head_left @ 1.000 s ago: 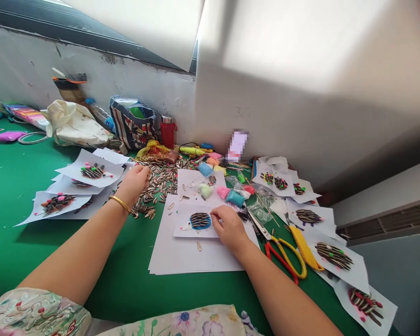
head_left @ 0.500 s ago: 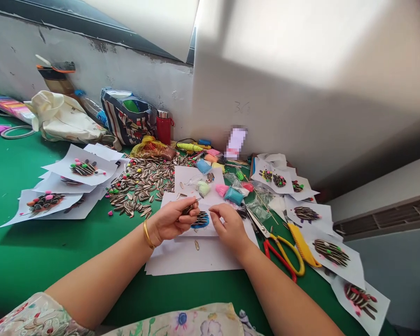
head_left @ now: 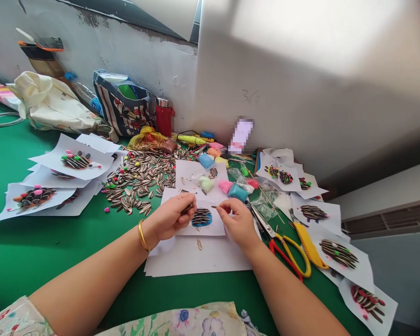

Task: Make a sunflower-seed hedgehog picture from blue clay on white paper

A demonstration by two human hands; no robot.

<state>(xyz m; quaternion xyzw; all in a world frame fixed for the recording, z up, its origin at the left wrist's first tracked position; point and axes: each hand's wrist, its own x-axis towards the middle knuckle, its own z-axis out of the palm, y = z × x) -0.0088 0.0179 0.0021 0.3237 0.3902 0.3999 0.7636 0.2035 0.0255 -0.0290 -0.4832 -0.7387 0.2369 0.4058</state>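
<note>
Between my hands lies a sheet of white paper [head_left: 217, 229] bearing a blue clay patch [head_left: 202, 218] set with rows of striped sunflower seeds. My left hand [head_left: 177, 212] is closed around several sunflower seeds, dark ends showing at its fingers, just left of the patch. My right hand [head_left: 236, 219] pinches a single sunflower seed [head_left: 214, 206] by its end, above the paper right of the patch. A loose seed [head_left: 199, 244] rests on the white sheets below. Beyond my left hand spreads a large heap of sunflower seeds [head_left: 143, 175].
Scissors [head_left: 294, 254] and a yellow cutter [head_left: 310, 245] lie right of my hand. Coloured clay packs [head_left: 238, 191] sit behind. Finished seed pictures are stacked at left [head_left: 80, 161] and right [head_left: 339, 254]. A red bottle [head_left: 164, 119] and bags [head_left: 124, 109] stand by the wall.
My right hand has moved slightly right and now shows a seed between its fingertips. My left fingers have curled closer around their seeds. The view has shifted a little.
</note>
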